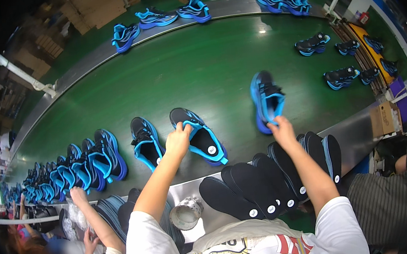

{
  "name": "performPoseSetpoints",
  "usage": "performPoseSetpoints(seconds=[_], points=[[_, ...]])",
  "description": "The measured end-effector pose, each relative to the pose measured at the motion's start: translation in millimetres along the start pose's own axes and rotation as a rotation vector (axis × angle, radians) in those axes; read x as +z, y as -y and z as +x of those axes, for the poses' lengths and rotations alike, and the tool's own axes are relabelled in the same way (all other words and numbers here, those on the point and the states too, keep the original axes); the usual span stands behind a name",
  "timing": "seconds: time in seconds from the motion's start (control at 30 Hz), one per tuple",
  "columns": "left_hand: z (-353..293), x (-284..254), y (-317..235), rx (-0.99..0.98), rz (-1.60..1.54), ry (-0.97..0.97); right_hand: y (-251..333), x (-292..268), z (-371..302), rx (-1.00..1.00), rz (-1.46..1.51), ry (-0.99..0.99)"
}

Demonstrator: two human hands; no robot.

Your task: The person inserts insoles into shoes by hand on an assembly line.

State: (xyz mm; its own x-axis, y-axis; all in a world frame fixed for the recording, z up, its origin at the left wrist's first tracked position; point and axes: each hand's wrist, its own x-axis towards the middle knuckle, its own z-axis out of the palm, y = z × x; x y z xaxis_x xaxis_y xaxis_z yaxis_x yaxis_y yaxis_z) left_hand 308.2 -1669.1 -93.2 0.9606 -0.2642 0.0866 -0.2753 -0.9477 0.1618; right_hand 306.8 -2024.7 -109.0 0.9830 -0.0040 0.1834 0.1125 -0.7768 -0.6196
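My left hand (179,138) is closed on the side collar of a black and blue sneaker (186,116), which rests on the green belt with its toe pointing away. Inside that sneaker shows a black insole (205,139) with a round white sticker. At the heel of another sneaker (261,93), my right hand (282,131) pinches the rim; a pale lining shows inside this one. Just left of my left hand stands a third sneaker (142,131), also with a stickered black insole. Several loose black insoles (235,193) lie in a fanned row between my arms and under my right forearm.
A metal cup (187,213) sits on the steel edge (359,143) before me. Sneakers crowd the belt (196,58) at left; more stand on the far ledge and at right. A co-worker's hand (77,194) reaches in at left. A cardboard box (385,119) stands at right.
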Motion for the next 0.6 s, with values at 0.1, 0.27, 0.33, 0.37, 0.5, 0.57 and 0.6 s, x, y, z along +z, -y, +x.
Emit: performPoseSetpoints(seconds=[0.1, 0.27, 0.33, 0.37, 0.5, 0.57, 0.6], points=[[3, -10, 3, -0.017, -0.245, -0.148, 54, 11, -32, -0.082, 0.121, 0.159], [-7, -47, 26, -0.240, -0.600, -0.341, 78, -16, -79, -0.072, 0.188, 0.142], [-16, -57, 41, -0.501, -1.048, -0.233, 43, -27, -107, -0.087, -0.099, 0.156], [-20, -71, 37, -0.506, -1.204, -0.217, 32, -37, -125, -0.016, -0.197, 0.223], [-46, -88, 35, -0.539, -1.552, -0.198, 25, -61, -189, 0.111, -0.448, 0.291], [-51, -85, 26, -0.577, -1.660, -0.134, 22, -64, -210, 0.195, -0.473, 0.250], [-52, -83, 19, -0.618, -1.700, -0.093, 21, -65, -215, 0.256, -0.458, 0.243]])
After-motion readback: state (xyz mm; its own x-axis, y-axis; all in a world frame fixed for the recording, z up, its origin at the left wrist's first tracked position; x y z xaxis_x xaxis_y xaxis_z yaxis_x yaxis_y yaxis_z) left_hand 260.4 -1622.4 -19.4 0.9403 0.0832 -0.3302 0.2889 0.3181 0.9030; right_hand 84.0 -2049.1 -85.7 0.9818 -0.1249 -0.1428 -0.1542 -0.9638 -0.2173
